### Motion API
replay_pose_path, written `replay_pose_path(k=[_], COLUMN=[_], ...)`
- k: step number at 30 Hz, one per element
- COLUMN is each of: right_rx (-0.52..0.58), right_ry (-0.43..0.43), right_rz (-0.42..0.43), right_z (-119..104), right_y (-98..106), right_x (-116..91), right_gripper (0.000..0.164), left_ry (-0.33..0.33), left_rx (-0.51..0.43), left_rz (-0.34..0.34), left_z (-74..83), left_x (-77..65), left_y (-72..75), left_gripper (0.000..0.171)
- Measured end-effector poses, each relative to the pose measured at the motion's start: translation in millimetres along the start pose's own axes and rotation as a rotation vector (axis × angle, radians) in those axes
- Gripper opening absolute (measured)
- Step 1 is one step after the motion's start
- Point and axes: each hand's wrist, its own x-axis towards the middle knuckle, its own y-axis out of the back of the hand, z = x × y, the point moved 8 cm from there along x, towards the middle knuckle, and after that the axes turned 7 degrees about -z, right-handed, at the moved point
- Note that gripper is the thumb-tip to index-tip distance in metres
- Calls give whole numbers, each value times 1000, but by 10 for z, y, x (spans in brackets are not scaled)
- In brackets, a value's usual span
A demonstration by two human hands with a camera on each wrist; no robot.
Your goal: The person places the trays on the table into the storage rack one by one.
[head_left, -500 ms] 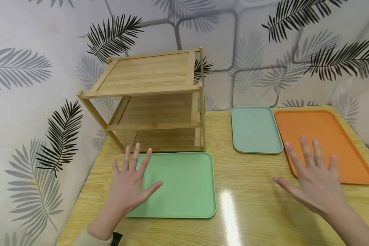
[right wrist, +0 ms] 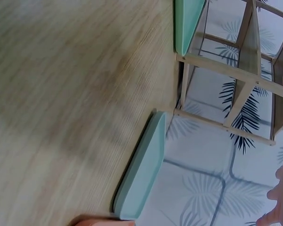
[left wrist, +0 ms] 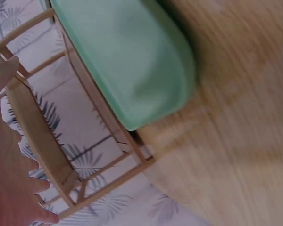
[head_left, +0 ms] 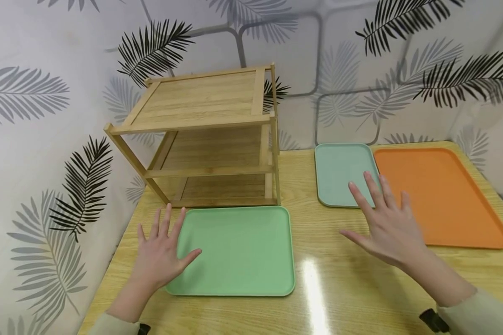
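My left hand (head_left: 158,258) hovers with fingers spread at the left edge of the green tray (head_left: 243,253), overlapping it in the head view. Nothing is in its grasp. My right hand (head_left: 387,228), also spread and holding nothing, is raised over the table between the pale blue-green tray (head_left: 343,172) and the orange tray (head_left: 452,200). Its fingertips overlap the blue-green tray's near right corner. In the left wrist view the green tray (left wrist: 132,61) lies away from the fingers. The right wrist view shows the blue-green tray (right wrist: 144,169) flat on the table, apart from the hand.
A three-tier wooden shelf rack (head_left: 201,125) stands at the back left, directly behind the green tray, its tiers bare. The wooden table (head_left: 335,288) meets a wall (head_left: 352,70) with leaf patterns at the back and left.
Both hands have shifted left, the right one farther, from over the orange tray toward the blue-green one. More of the green and orange trays shows. Trays and rack stay put.
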Motion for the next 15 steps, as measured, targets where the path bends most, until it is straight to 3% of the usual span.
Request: replay_pose_path(k=[6, 15], right_rx=[110, 395], right_ry=[63, 191], right_rz=[-18, -33], right_z=[-123, -252], right_y=[-86, -263], right_x=[280, 828], right_gripper=[91, 89], left_ry=[22, -28], left_rx=[-38, -90], left_rz=[-54, -66], left_z=[-178, -384], left_x=[-50, -116], left_y=[-185, -451], left_gripper=[104, 101])
